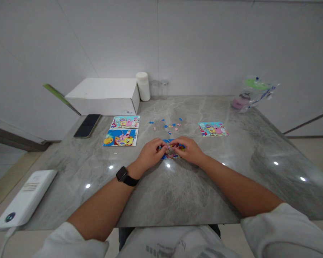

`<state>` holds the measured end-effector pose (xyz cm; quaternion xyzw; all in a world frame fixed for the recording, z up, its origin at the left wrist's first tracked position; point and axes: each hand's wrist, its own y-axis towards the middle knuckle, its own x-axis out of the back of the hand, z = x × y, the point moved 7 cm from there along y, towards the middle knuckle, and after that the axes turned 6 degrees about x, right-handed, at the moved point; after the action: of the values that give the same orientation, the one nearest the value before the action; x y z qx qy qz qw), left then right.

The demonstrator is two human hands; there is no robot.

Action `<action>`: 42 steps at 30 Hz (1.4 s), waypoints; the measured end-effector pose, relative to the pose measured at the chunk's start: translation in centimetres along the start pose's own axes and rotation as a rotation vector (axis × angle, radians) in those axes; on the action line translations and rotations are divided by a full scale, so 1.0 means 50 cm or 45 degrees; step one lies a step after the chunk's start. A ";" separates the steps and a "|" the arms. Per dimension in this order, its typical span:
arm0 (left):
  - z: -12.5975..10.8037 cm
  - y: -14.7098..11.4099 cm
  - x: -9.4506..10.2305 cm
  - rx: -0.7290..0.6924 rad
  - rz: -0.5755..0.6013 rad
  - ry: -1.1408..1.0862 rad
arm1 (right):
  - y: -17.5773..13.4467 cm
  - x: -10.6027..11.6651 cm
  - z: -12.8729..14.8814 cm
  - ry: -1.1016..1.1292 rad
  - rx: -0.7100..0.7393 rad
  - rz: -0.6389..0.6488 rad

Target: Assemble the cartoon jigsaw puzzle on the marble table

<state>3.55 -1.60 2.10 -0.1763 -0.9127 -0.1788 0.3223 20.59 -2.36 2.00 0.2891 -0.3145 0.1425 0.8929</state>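
Observation:
A partly joined jigsaw puzzle [171, 156] with blue edges lies flat on the table, with a gap in its middle where the grey tabletop shows. My left hand [152, 152] is closed in a pinch at its left side, a black watch on the wrist. From the right, my right hand [187, 148] pinches over the puzzle, fingertips close to those of the left. A small puzzle piece seems to be between the fingertips, largely hidden. Several loose puzzle pieces [169, 132], blue and pink, are scattered just beyond the hands.
Two cartoon picture cards [125, 122] [120, 138] lie at the left, and a finished-looking cartoon picture [213, 129] at the right. Around the table stand a phone [87, 125], white box [103, 96], white bottle [143, 87], clear glasses [164, 89], plastic bag [254, 94] and white power bank [27, 199].

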 end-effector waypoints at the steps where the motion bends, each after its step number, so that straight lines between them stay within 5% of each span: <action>1: 0.000 0.000 -0.001 0.001 0.001 0.006 | 0.001 0.000 0.001 -0.025 0.020 0.004; 20: 0.005 -0.005 0.002 -0.064 -0.031 0.061 | 0.003 0.005 -0.001 -0.125 0.080 0.000; 33: 0.001 -0.007 -0.010 -0.173 0.054 0.125 | 0.002 -0.007 -0.001 0.050 0.008 -0.032; 42: 0.003 -0.012 -0.003 -0.131 0.154 0.387 | 0.002 -0.039 0.000 -0.155 0.022 0.165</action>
<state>3.33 -2.09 1.76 -0.2181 -0.8308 -0.2303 0.4573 19.06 -2.43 0.78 0.2840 -0.3852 0.1848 0.8584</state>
